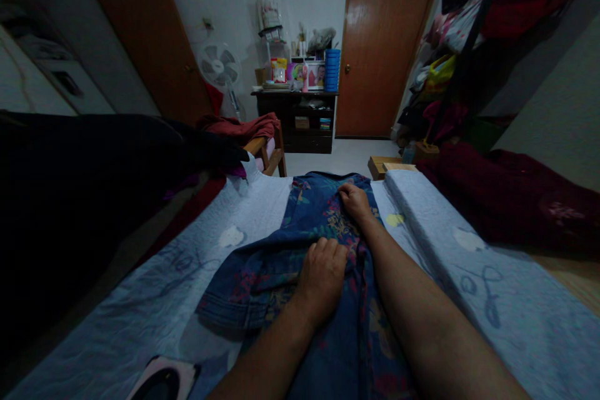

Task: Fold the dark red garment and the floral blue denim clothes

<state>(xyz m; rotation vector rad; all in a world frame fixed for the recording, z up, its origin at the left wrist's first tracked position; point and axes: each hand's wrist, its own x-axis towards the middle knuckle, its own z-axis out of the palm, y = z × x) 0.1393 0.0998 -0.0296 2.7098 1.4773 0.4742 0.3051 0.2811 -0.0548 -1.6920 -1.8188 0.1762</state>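
A blue denim garment [304, 219] with a colourful flower print lies spread on the bed in front of me. One cuffed part of it, like a sleeve, is folded out to the left. My left hand [322, 272] rests on its middle, fingers curled into the cloth, with the fingertips hidden. Farther up, my right hand [355, 202] is closed on the fabric near the right edge, thumb and fingers together. Both forearms reach over the lower part of the garment.
A pale blue patterned sheet [187, 281] covers the bed, with a raised padded edge [450, 237] at right. A phone-like object [164, 378] lies at lower left. Dark clothes [94, 181] are heaped left, a maroon cloth [506, 194] right. Beyond stand a dark cabinet [276, 131] and fan [218, 65].
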